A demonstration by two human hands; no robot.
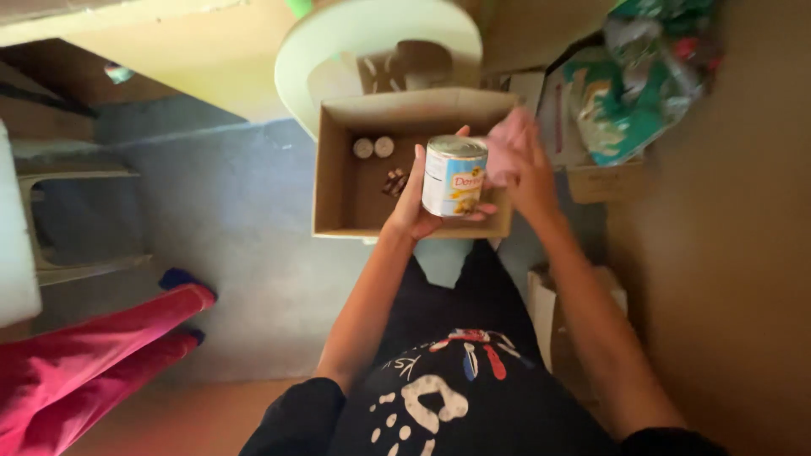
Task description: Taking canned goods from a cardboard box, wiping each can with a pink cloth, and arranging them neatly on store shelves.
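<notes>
- The left hand gripped a tin can from its left side, the fingers curled round behind it and the thumb lying along the near bottom edge; the can stood upright in that grasp.
- The tin can had a pale, shiny lid and a white and blue label with a yellow picture low on it.
- The right hand was closed on a pink cloth, pressed against the can's upper right edge, so cloth and can touched.
- The cloth was blurred, so its folds could not be made out.
- Both hands held the can above the near right part of an open cardboard box, just over its near wall.
- Inside the box, close to the far left corner, two small round caps lay side by side, touching or nearly so.
- A small dark brown object sat on the box floor near the middle, just left of the left hand; what it was could not be told.
- The box rested on a pale green plastic stool, whose round seat showed beyond the box's far wall.
- To the right of the box, a crumpled green and white plastic bag sat atop another cardboard carton.
- At the lower left, another person's legs in pink trousers stretched across the grey floor.
</notes>
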